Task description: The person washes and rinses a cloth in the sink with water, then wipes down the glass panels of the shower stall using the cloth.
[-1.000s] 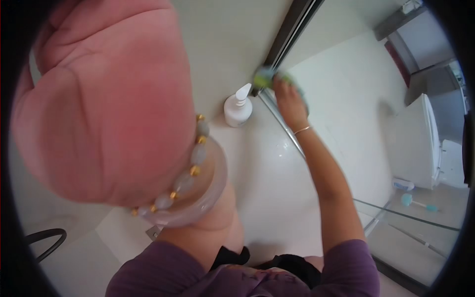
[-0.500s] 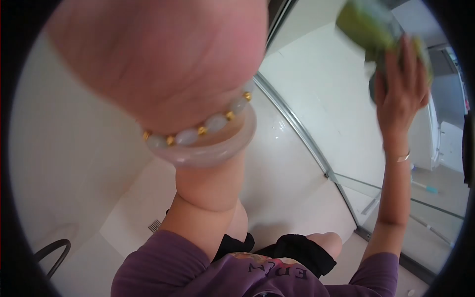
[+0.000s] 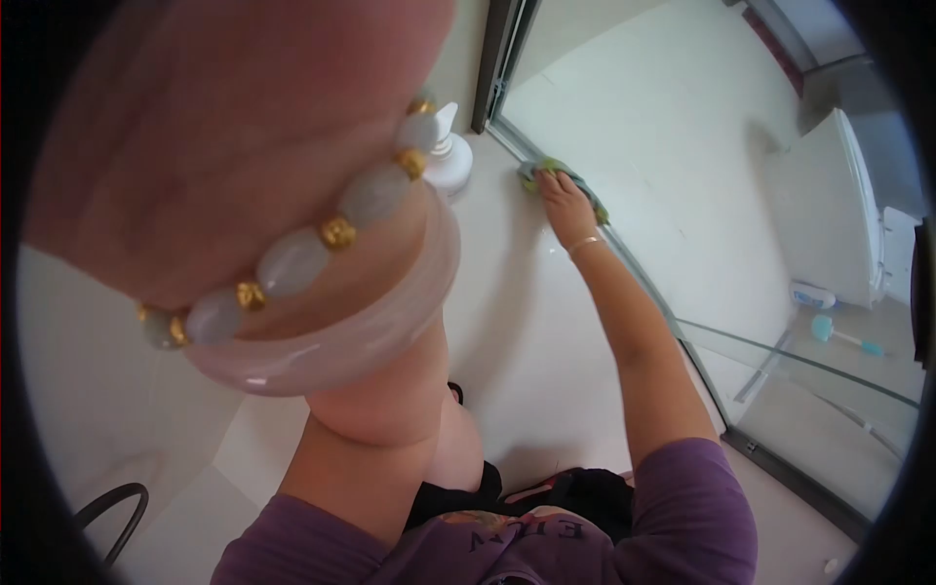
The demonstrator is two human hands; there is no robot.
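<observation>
My right hand (image 3: 565, 206) presses a green and grey cloth (image 3: 597, 207) against the metal rail at the foot of the glass shower screen. Its fingers lie over the cloth, and a thin bracelet circles that wrist. Close to the camera, my left hand (image 3: 244, 127) fills the upper left, its fingers outside the picture. A beaded bracelet (image 3: 292, 263) and a pale pink bangle (image 3: 341, 341) sit on the left wrist. Beyond the left wrist stands a white pump bottle (image 3: 450, 164) on the floor, partly hidden by it.
The metal rail (image 3: 639, 278) runs diagonally along the glass. Past the glass are a white toilet (image 3: 829, 214), a white bottle (image 3: 812, 294) and a turquoise-headed brush (image 3: 825, 329). A dark curved hose or bar (image 3: 132, 497) shows at lower left.
My right hand has brought the cloth from high on the glass down and left to the bottom rail. The left hand has shifted left, and the pump bottle has come into view.
</observation>
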